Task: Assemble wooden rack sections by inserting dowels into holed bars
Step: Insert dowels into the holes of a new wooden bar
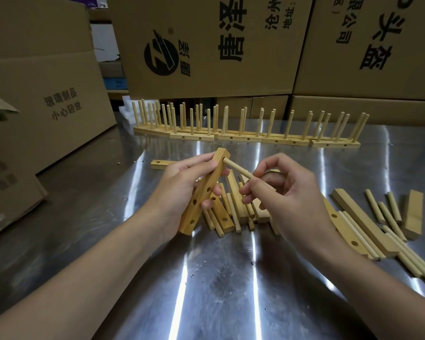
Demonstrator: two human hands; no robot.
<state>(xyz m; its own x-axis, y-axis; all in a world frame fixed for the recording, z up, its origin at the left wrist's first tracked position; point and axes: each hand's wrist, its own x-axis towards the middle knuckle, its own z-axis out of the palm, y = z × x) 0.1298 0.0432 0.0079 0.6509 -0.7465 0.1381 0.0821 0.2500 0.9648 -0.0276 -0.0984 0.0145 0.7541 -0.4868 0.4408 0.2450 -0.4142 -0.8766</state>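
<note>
My left hand (182, 190) grips a holed wooden bar (201, 195), held tilted above the steel table, its holes facing right. My right hand (282, 192) pinches a dowel (237, 169) whose far tip sits at the bar's top hole. Under both hands lies a loose pile of dowels and holed bars (231, 214). Another holed bar (158, 164) lies flat behind my left hand.
A row of finished rack sections (245, 137) with upright dowels stands along the back of the steel table (219, 290). More bars and dowels (383, 224) lie at the right. Cardboard boxes (206, 45) wall the back and the left.
</note>
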